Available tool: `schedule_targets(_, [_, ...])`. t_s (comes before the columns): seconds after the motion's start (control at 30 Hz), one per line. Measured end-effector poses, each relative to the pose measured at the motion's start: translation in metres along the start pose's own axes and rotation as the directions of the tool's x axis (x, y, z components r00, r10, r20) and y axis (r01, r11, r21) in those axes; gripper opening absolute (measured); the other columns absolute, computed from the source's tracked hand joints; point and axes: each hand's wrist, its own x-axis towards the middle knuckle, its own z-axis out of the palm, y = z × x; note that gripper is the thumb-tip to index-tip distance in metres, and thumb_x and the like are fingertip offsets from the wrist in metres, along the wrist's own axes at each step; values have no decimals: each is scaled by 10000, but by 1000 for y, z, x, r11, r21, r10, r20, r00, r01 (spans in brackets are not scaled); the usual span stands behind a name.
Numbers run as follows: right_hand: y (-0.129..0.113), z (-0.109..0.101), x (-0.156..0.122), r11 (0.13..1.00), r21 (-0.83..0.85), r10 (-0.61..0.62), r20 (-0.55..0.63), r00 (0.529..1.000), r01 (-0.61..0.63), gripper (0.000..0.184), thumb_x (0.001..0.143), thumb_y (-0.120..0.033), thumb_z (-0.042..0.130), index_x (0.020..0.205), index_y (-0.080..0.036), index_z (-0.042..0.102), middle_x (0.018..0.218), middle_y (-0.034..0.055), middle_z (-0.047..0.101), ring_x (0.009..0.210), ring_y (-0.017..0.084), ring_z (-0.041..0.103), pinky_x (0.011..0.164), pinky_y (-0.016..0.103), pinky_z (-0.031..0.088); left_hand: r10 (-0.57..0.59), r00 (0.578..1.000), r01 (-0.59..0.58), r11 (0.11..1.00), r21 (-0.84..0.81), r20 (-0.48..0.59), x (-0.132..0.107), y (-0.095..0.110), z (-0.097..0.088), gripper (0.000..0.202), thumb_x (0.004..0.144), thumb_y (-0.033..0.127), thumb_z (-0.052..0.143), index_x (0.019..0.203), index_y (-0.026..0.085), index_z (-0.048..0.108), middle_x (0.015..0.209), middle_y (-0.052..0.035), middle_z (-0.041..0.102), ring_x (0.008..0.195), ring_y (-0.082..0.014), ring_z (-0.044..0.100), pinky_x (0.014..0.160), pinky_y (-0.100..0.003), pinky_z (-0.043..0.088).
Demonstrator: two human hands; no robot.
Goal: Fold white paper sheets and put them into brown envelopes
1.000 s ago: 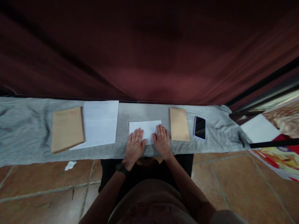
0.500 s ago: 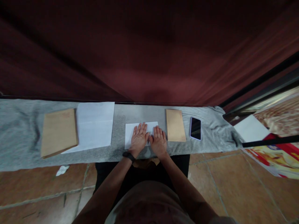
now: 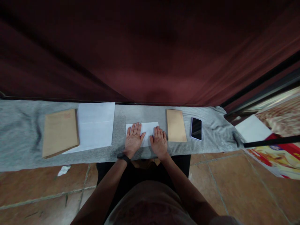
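Note:
A small white sheet of paper (image 3: 147, 132) lies flat in front of me on the grey cloth (image 3: 145, 112); whether it is folded I cannot tell. My left hand (image 3: 134, 139) rests on its left part, palm down, fingers stretched out, a dark band around the wrist. On the paper's right end lies my right hand (image 3: 159, 142), also flat, thumb apart from the fingers. A strip of bare paper shows between the two hands. Just right of my right hand is a brown envelope (image 3: 176, 126), apart from it.
A phone (image 3: 196, 128) lies right of the envelope. To the left, a stack of larger brown envelopes (image 3: 60, 132) overlaps large white sheets (image 3: 96, 125). A dark red curtain (image 3: 150, 78) rises behind the cloth. A printed box (image 3: 278, 156) stands at the far right.
My left hand has slid left along the paper, so more white shows between the hands. The right hand stays in place on the right end.

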Motion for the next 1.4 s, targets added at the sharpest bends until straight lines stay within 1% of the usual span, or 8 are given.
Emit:
schedule_targets(0.43, [0,0,0,1000,-1,0,11,1000,0,602,1080,-369,402,1600,-68,368,1635,190,406,1508,318,395,1240,513,274,-36,999,37,999,28,-33,-39,-13,-14,655,1064,468,294,1602,103,372,1656,-160,369,1574,-299,283,1285,-528,230])
schedule_targets(0.7, [0,-2,0,1000,3,-6,15,1000,6,598,1079,-361,421,1595,-63,374,1626,191,420,1506,318,397,1238,512,280,-57,996,59,998,31,-70,-58,-21,-15,634,1070,438,304,1597,92,373,1633,-172,410,1554,-307,332,1275,-537,250])
schedule_targets(0.87, [0,-5,0,1000,27,-2,15,1000,2,587,1077,-341,435,1586,-52,387,1628,197,414,1514,320,387,1240,518,285,-92,992,94,995,14,-84,-62,-12,-19,610,1066,372,328,1603,85,360,1662,-175,354,1564,-318,305,1288,-553,215])
schedule_targets(0.97, [-4,-7,1,998,42,-45,20,999,44,560,1079,-292,404,1593,-70,380,1653,183,374,1535,308,355,1254,531,265,-37,997,38,999,10,-71,-62,4,-20,600,1069,346,318,1620,110,330,1671,-144,349,1577,-284,280,1297,-525,221])
schedule_targets(1.07, [-10,-7,-1,981,85,-181,67,981,176,532,1082,-260,375,1596,-123,395,1677,125,351,1558,273,318,1274,503,251,65,998,-65,998,14,-6,-62,19,-17,580,1068,314,301,1613,121,348,1663,-112,378,1578,-259,278,1297,-491,242])
schedule_targets(1.13, [-12,-6,-4,965,113,-246,104,964,234,511,1088,-259,366,1581,-139,424,1663,106,388,1556,247,327,1278,475,259,103,994,-104,994,22,38,-63,25,-15,570,1062,286,294,1600,113,376,1658,-106,392,1575,-261,284,1295,-490,249])
schedule_targets(1.23, [-11,-5,-9,962,118,-261,125,957,247,490,1092,-274,372,1556,-145,465,1639,106,431,1535,237,370,1277,468,270,118,990,-121,992,38,71,-66,24,-14,560,1060,284,299,1582,117,411,1650,-102,406,1570,-266,299,1293,-501,254])
schedule_targets(1.4, [-5,-8,-16,971,64,-235,100,967,229,488,1088,-326,424,1544,-167,490,1654,87,404,1521,264,396,1272,467,281,132,989,-135,989,59,63,-73,15,-18,560,1064,343,332,1580,146,422,1654,-91,398,1564,-257,314,1292,-486,257])
